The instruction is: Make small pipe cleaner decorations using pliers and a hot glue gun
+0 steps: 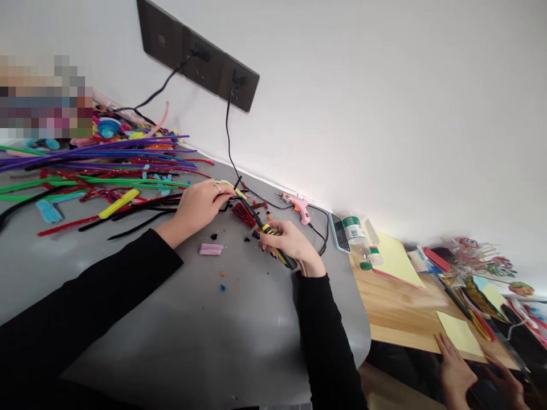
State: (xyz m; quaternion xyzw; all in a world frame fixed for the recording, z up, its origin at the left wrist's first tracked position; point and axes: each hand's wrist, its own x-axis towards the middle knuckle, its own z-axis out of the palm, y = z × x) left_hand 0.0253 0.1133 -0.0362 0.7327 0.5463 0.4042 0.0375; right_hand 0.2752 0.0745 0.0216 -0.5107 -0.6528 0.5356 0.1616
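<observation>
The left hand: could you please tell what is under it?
Black stems run across the grey table up to the left hand, where they go out of sight. Whatever lies under its palm is covered, so how far they continue cannot be seen.

Craft workspace, prob. small workshop: pipe cleaners (pixel 106 159) at 10 o'clock, glue gun (pixel 299 209) w/ cord at 1, wall sockets (pixel 199 54) at 12.

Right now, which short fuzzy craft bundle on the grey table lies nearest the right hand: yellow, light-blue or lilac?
The short lilac bundle, lying apart; the yellow bundle and light-blue bundle lie farther off, beyond the left hand.
</observation>
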